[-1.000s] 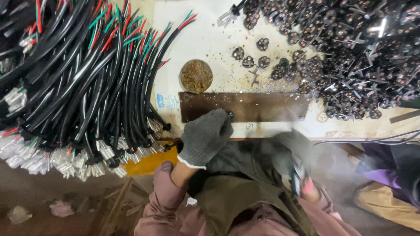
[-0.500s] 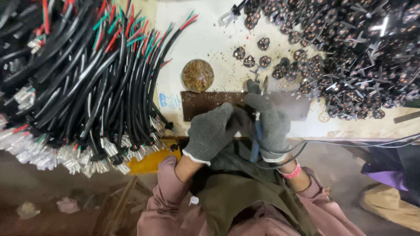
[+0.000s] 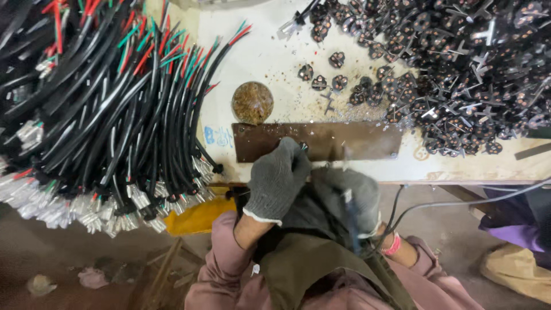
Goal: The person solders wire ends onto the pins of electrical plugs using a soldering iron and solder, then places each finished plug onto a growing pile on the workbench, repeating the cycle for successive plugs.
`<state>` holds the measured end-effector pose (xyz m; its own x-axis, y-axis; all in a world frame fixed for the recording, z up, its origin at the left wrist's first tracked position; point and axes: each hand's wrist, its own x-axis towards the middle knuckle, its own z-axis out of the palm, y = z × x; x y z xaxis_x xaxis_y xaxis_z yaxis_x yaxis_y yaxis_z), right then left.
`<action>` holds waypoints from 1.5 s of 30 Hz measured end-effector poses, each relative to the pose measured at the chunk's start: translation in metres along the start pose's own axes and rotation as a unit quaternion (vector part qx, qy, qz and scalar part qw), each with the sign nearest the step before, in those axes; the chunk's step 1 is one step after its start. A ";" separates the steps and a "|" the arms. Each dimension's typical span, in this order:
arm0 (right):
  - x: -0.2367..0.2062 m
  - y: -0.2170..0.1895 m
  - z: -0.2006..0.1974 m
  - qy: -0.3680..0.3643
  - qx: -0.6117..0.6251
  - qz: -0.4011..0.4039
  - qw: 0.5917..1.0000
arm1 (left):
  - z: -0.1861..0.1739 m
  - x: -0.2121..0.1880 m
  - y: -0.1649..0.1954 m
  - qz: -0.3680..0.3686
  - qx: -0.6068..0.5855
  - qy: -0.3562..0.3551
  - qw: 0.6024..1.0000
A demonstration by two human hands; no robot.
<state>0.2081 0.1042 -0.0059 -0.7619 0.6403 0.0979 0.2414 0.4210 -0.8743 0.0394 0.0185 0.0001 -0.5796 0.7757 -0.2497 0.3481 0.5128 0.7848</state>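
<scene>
Head view, looking down: closest to me is my apron, and just above it my right hand (image 3: 353,201) in its grey glove, blurred, fingers curled around a slim dark tool (image 3: 351,221) whose shaft points down toward my lap; a cable trails off to my right. My left hand (image 3: 276,181), also gloved, sits a little farther out, fingers pinched narrow on a small dark part (image 3: 302,147) right at the near edge of the brown metal plate (image 3: 344,140). That part lies up and to the left of my right hand, and my left is clearly the nearer one, already touching it. The plate's long axis runs left to right across the worktop (image 3: 270,63). Beyond it a round rusty disc (image 3: 252,102), the bundle of black cables (image 3: 109,103) on the left, and a heap of small black pronged pieces (image 3: 465,69) on the right.
</scene>
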 end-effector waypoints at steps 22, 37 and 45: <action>0.025 -0.009 -0.016 -0.081 -0.042 0.080 0.993 | -0.028 -0.024 -0.018 0.061 -0.166 -0.102 0.979; 0.018 -0.005 -0.005 -0.001 0.030 0.106 0.994 | -0.020 -0.032 -0.016 0.095 -0.135 -0.029 0.986; -0.003 0.008 0.007 0.035 0.030 0.064 0.997 | -0.014 -0.026 -0.012 -0.006 -0.245 -0.050 0.968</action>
<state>0.2083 0.1009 -0.0165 -0.6822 0.7310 0.0143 0.2960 0.2941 -0.9088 0.0404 -0.0131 0.0049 -0.4981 0.8155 -0.2947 -0.0635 0.3046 0.9504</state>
